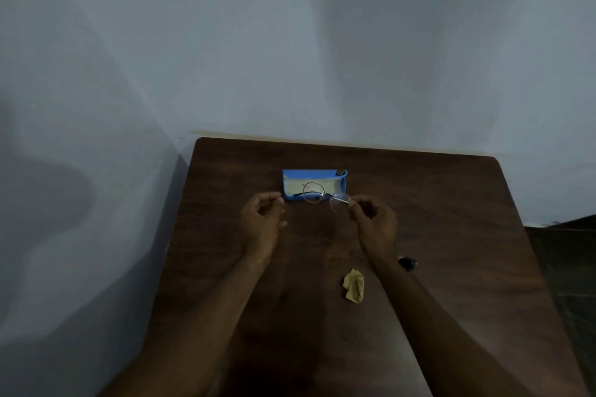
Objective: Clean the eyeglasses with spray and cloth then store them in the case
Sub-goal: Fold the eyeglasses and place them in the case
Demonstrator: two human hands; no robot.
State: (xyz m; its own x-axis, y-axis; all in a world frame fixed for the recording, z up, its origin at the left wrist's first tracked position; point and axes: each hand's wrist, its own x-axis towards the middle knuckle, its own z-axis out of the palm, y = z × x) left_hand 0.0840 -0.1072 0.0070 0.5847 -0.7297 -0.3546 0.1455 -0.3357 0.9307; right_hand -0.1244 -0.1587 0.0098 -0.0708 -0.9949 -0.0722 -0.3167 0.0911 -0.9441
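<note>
1. Head view, overall: I am looking down on a dark wooden bench (451,235) set against a pale wall (290,42). The light is dim. Both bare forearms reach in from the bottom of the frame.
2. Head view, right hand (374,219): its grip is closed to a fingertip pinch on the right-hand end of the eyeglasses (325,196), at the rim or hinge; I cannot tell which. The other fingers are curled in behind the pinch.
3. Head view, eyeglasses: a thin, round-lensed wire frame, held above the bench and slightly tilted. One dark temple arm sticks out to the left. From here the frame overlaps the near edge of the case (314,185), and I cannot tell whether the two touch.
4. Head view, left hand (263,216): its grip is loosely half-curled and has hold of nothing. The fingertips sit just beside the tip of the temple arm, apart from it as far as I can judge.
5. Head view, case: blue, lying open on the bench toward the wall, with its pale lining showing.
6. Head view, cloth (354,286): a crumpled tan piece lying on the bench between the two forearms, well nearer to me than the case.
7. Head view, small dark object (408,263): it sits on the bench just right of the right wrist, too dim to identify.
</note>
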